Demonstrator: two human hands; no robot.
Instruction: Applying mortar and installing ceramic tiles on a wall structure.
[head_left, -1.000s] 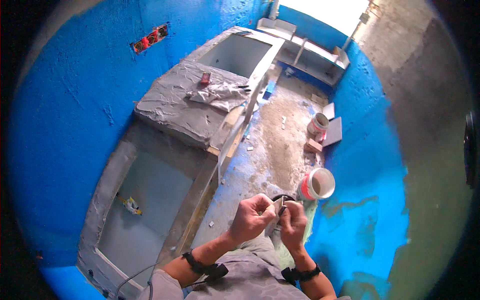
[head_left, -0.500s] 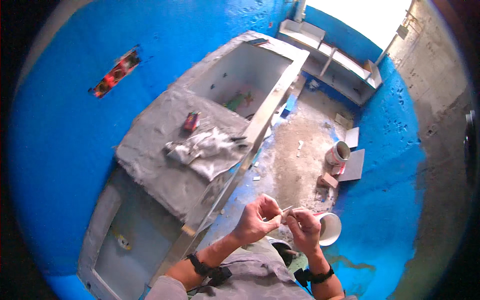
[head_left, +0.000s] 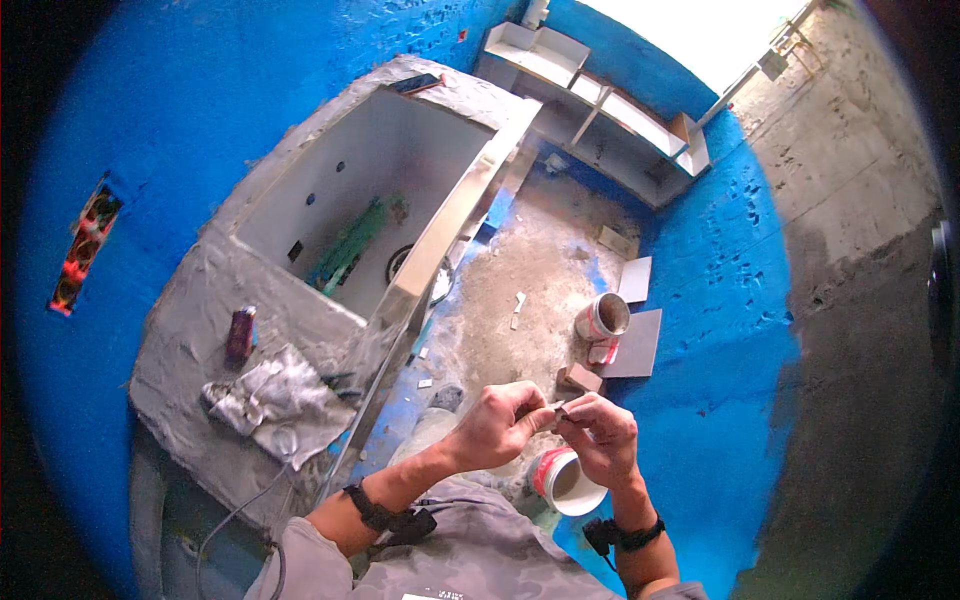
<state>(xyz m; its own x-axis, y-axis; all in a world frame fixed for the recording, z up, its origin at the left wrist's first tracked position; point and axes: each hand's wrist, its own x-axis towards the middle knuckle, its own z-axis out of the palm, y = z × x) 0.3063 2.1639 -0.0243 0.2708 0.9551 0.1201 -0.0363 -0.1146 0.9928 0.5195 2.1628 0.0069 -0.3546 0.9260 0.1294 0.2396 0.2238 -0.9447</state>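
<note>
In front of my body, both hands meet with their fingertips pinched together. My left hand [head_left: 500,428] is closed, thumb against forefinger. My right hand [head_left: 602,440] is closed the same way, right beside it. Between the fingertips is a small thin greyish piece [head_left: 559,408], mostly hidden by the fingers and too small to name. Just below the hands, a white bucket with a red label [head_left: 574,483] stands on the floor. Black bands with small boxes are strapped round both wrists.
At left, a grey plastered ledge [head_left: 190,300] surrounds a white basin [head_left: 400,135]. On it lie a crumpled cloth [head_left: 285,395] and a dark can-like object [head_left: 240,335]. Another bucket [head_left: 603,317], a brick [head_left: 580,378] and tiles [head_left: 637,343] line the right wall. White shelves [head_left: 600,125] stand behind.
The view has turned, so the ledge, buckets and shelves sit further left. Both hands stay together, still pinching the small piece. A grey cable now shows at lower left.
</note>
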